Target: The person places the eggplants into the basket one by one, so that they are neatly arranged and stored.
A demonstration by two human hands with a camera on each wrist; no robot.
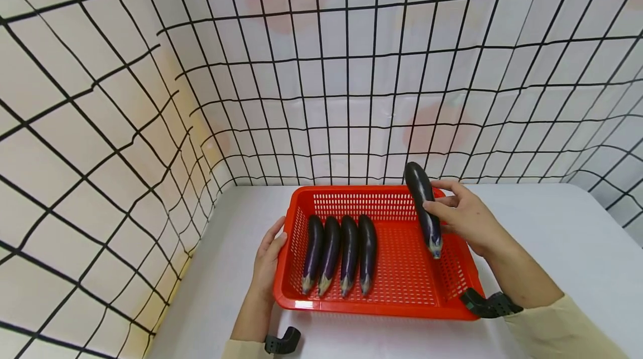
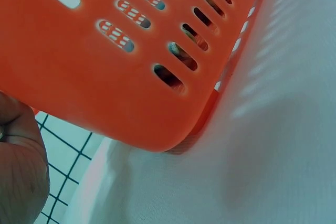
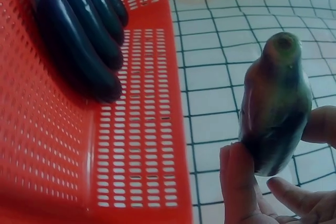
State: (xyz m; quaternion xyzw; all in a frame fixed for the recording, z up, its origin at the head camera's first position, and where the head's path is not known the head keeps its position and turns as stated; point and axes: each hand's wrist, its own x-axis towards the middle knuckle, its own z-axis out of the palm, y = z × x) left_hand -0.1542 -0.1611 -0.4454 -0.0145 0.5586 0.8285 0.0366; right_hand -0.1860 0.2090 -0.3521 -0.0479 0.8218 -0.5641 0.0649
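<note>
A red plastic basket with slotted walls sits on the white table. Several dark purple eggplants lie side by side in its left half, stem ends toward the person. My right hand pinches another eggplant between thumb and fingers, over the basket's right side. Seen from the right wrist, this eggplant points its stem end at the camera. At the basket's left wall, my left hand grips the rim, thumb on top. Only part of the left hand shows in the left wrist view, beside the basket's corner.
Black wire grid panels stand behind the table and along its left side, with pale sheeting behind them. White table surface extends to the right of the basket. Each wrist wears a black strap mount.
</note>
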